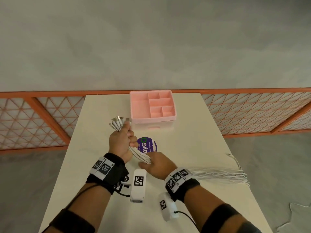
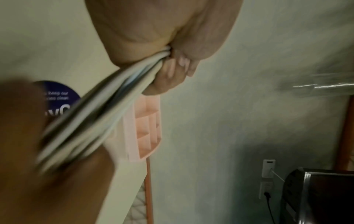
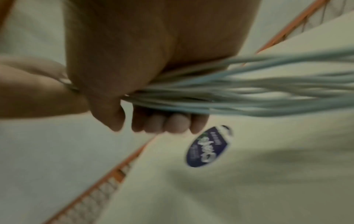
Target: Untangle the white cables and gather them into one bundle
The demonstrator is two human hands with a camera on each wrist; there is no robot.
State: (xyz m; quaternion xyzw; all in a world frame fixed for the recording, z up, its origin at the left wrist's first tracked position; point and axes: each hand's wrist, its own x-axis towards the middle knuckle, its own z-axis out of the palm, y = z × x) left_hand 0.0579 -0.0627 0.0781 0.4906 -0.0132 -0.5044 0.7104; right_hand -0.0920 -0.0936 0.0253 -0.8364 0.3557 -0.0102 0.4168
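Several white cables point(image 1: 139, 155) run as one bunch through both hands above the table. My left hand point(image 1: 123, 142) grips the bunch in a fist just below the connector ends point(image 1: 118, 123), which stick up and fan out. In the left wrist view its fingers point(image 2: 172, 66) curl tightly round the cables point(image 2: 107, 103). My right hand point(image 1: 156, 163) holds the same bunch just below the left. In the right wrist view its fingers point(image 3: 162, 121) and thumb curl round the cables point(image 3: 229, 94). The loose lengths point(image 1: 223, 177) trail right across the table to its edge.
A pink divided organiser tray point(image 1: 136, 106) sits at the far end of the white table point(image 1: 193, 135). A round purple sticker point(image 1: 148, 145) lies on the table under my hands. An orange mesh fence point(image 1: 252, 111) runs behind the table, and grey floor surrounds it.
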